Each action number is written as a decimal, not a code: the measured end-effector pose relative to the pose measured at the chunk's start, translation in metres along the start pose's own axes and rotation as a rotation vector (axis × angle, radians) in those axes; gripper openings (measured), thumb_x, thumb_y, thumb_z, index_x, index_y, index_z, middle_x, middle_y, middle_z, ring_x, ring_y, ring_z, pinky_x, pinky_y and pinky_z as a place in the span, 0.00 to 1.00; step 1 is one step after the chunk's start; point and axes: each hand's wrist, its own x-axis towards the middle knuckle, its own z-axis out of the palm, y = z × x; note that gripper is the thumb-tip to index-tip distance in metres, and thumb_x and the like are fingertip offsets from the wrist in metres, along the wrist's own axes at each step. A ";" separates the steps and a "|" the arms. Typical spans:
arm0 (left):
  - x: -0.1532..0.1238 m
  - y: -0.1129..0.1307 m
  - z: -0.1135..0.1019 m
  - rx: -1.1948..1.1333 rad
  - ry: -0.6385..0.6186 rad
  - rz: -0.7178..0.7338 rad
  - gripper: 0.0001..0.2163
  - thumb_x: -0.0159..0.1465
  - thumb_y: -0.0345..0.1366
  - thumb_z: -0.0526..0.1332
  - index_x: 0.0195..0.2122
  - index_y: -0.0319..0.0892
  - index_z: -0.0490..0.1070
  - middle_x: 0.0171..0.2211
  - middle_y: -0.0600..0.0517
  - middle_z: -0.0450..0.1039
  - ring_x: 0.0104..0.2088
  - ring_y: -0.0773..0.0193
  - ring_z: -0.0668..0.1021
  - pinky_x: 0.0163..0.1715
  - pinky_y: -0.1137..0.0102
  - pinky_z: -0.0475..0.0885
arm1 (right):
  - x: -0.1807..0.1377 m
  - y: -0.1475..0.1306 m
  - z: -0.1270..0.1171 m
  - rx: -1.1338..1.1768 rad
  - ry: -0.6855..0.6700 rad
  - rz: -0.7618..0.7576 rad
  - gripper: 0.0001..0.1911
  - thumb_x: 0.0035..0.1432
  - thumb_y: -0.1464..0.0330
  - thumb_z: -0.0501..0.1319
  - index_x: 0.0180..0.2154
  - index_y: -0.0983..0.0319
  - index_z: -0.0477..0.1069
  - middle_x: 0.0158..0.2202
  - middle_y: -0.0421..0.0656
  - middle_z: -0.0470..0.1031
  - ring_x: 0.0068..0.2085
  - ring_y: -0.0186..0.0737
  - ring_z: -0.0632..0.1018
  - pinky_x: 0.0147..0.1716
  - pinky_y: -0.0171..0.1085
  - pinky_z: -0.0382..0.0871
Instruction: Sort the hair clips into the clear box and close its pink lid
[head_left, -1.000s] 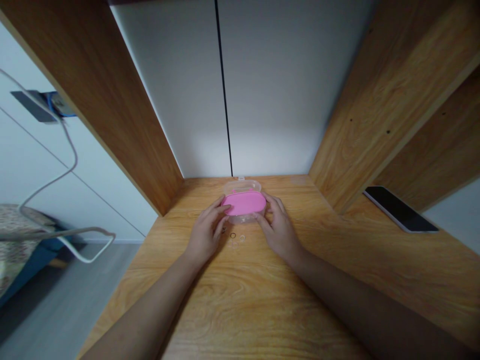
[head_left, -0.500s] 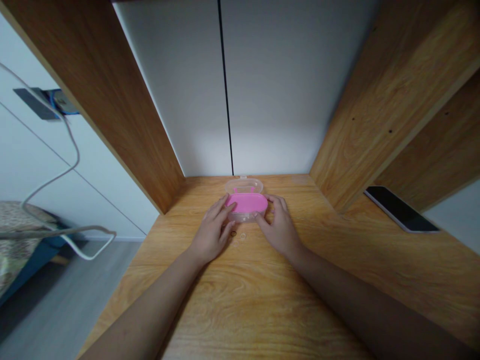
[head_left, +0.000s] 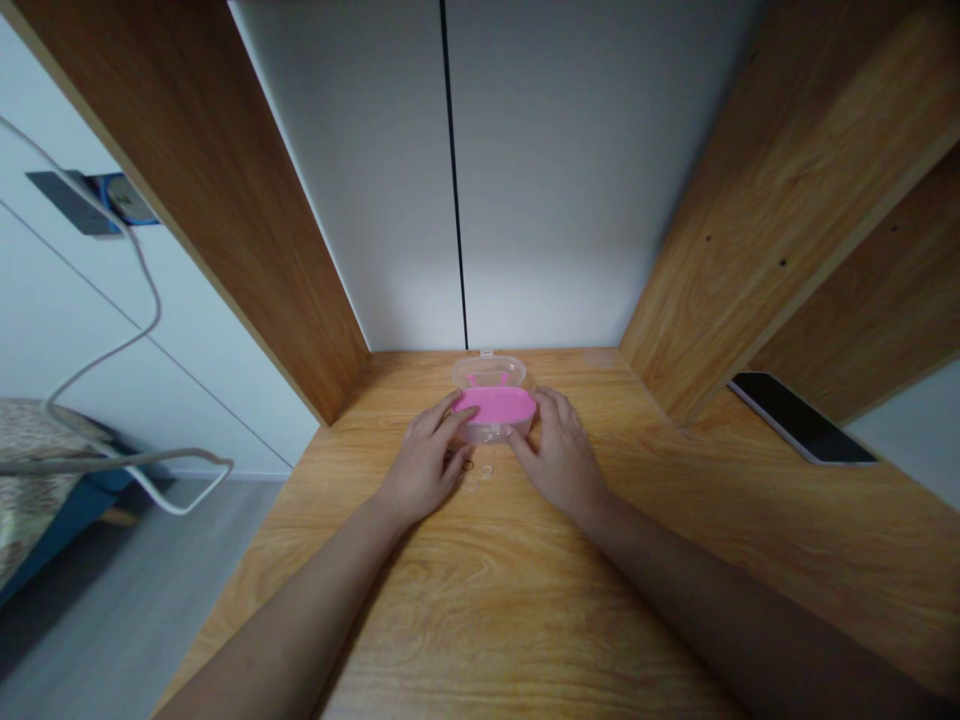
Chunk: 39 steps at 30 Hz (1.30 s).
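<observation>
Grip | left hand [head_left: 429, 462], right hand [head_left: 561, 458] holding opposite ends of pink-topped box [head_left: 501, 405] | near bench [head_left: 480, 590] far edge | I'd keep pressure even, sides level.

Left hand [head_left: 421, 466] and right hand [head_left: 562, 456] touch a pink box [head_left: 496, 406] near probable small rings [head_left: 487, 471].

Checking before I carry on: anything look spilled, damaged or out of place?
Possibly two things. Small rings lie loose on the table in front of the box, outside it, as if spilled, though perhaps set there. At far left, a dark plate sits beside a blue-edged wall fitting, as though its cover were off.
</observation>
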 end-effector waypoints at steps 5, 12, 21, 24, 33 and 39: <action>0.001 0.001 -0.002 0.020 -0.015 -0.006 0.25 0.65 0.30 0.59 0.64 0.48 0.63 0.69 0.43 0.56 0.65 0.50 0.65 0.64 0.49 0.61 | -0.003 -0.002 0.001 -0.026 -0.073 -0.054 0.36 0.61 0.62 0.60 0.68 0.62 0.52 0.67 0.56 0.60 0.66 0.58 0.63 0.62 0.60 0.61; -0.001 0.004 -0.001 0.000 -0.026 -0.050 0.29 0.65 0.31 0.60 0.67 0.49 0.58 0.70 0.42 0.54 0.68 0.50 0.61 0.65 0.46 0.57 | -0.001 -0.003 -0.002 -0.075 -0.158 -0.089 0.37 0.62 0.62 0.59 0.69 0.63 0.52 0.68 0.56 0.59 0.67 0.58 0.63 0.63 0.59 0.60; -0.001 0.002 -0.002 0.017 0.016 -0.023 0.26 0.65 0.32 0.59 0.65 0.48 0.63 0.68 0.43 0.58 0.66 0.51 0.65 0.64 0.48 0.60 | -0.002 -0.003 0.001 -0.069 -0.138 -0.115 0.38 0.60 0.64 0.60 0.68 0.61 0.52 0.68 0.55 0.59 0.66 0.58 0.64 0.62 0.60 0.61; -0.001 0.001 -0.001 0.022 0.036 0.011 0.28 0.65 0.32 0.59 0.67 0.48 0.60 0.69 0.43 0.57 0.67 0.50 0.63 0.64 0.49 0.62 | -0.003 -0.001 0.002 -0.028 -0.124 -0.120 0.38 0.59 0.66 0.60 0.68 0.61 0.52 0.68 0.55 0.59 0.66 0.57 0.64 0.63 0.59 0.61; -0.002 -0.004 0.002 0.028 0.080 -0.001 0.33 0.63 0.32 0.59 0.69 0.41 0.52 0.68 0.40 0.58 0.67 0.49 0.63 0.65 0.50 0.61 | -0.001 0.000 0.002 0.101 -0.099 -0.070 0.36 0.59 0.68 0.60 0.67 0.60 0.54 0.66 0.53 0.58 0.67 0.54 0.63 0.65 0.56 0.61; -0.002 -0.007 0.002 0.039 0.107 -0.008 0.33 0.62 0.32 0.59 0.69 0.43 0.53 0.67 0.41 0.60 0.66 0.48 0.65 0.63 0.48 0.62 | -0.001 0.000 0.002 0.124 -0.075 -0.070 0.35 0.59 0.69 0.60 0.67 0.59 0.55 0.65 0.52 0.60 0.67 0.52 0.63 0.67 0.55 0.59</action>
